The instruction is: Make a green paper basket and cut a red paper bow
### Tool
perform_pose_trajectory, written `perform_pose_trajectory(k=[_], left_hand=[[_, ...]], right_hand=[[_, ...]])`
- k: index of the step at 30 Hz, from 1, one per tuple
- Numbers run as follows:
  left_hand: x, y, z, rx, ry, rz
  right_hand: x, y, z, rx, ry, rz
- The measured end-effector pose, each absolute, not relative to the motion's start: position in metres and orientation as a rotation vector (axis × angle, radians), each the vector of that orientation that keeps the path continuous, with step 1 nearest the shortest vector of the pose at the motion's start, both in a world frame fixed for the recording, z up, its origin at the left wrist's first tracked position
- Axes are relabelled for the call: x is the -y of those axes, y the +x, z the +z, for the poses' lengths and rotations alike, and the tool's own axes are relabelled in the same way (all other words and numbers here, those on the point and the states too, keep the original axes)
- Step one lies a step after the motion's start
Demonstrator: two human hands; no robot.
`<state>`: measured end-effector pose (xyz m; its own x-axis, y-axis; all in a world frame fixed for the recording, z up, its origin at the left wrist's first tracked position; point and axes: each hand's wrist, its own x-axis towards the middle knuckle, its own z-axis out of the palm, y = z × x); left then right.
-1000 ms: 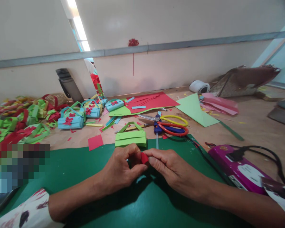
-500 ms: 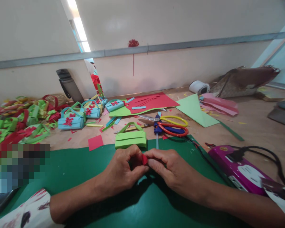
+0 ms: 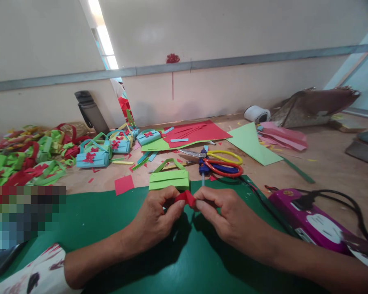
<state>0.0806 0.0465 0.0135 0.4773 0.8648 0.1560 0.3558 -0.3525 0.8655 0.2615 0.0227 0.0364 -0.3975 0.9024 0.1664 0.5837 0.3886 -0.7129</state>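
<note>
A small folded piece of red paper (image 3: 187, 199) is pinched between my two hands above the green mat. My left hand (image 3: 161, 216) grips its left end between thumb and fingers. At its right end, my right hand (image 3: 216, 210) pinches with thumb and forefinger. Just beyond my left fingertips stands a light green paper handbag (image 3: 169, 179) with a looped handle. Behind my right hand lie scissors (image 3: 223, 161) with yellow and red handles, resting over a blue glue gun (image 3: 203, 166). A red paper square (image 3: 124, 185) lies at the mat's far edge.
Blue paper bags with red flowers (image 3: 92, 158) and a pile of green and red paper pieces (image 3: 21, 163) occupy the left. A purple power strip (image 3: 309, 220) sits right, cords attached. Red sheets (image 3: 199, 132), a water bottle (image 3: 92, 112) and a brown handbag (image 3: 315, 108) are farther back.
My hands have moved slightly apart, and more of the red paper shows between them. Its folded shape now stretches from one hand to the other.
</note>
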Motion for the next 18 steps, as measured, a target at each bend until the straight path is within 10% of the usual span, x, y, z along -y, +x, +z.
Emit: perform_pose_trajectory(k=[18], left_hand=[[-0.043,0.092,0.023,-0.976,1.189,0.673]], right_hand=[[-0.027,0.261,0.029,2.37,-1.065,0.073]])
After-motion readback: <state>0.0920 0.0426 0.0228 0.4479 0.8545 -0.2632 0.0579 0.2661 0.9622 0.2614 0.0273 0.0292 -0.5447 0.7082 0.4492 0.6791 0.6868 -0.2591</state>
